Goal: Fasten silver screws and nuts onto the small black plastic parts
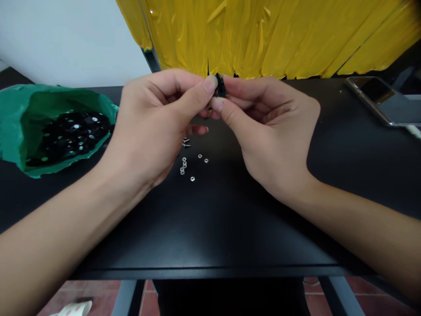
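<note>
Since the black part [220, 86] is such a tiny thing, it's probably no surprise both hands are on it, up above the counter [223, 237]. The left hand [154, 116] has its thumb tip against the part's left side; the right hand [274, 127] has its index finger on the right side and its thumb at the near end. So fingers from both are pinched closed on it, and only a sliver peeks out between the tips. Can't tell what's touching it from behind. My guess is the two-sided grip steadies it. Loose screws [187, 145] and little metal rings [183, 165] (nuts or washers, too small to tell) lie lower down near the left hand, likely for easy grabbing. Green bag [13, 118] on the left gapes open, dark pieces [75, 131] inside, presumably for reach too.
</note>
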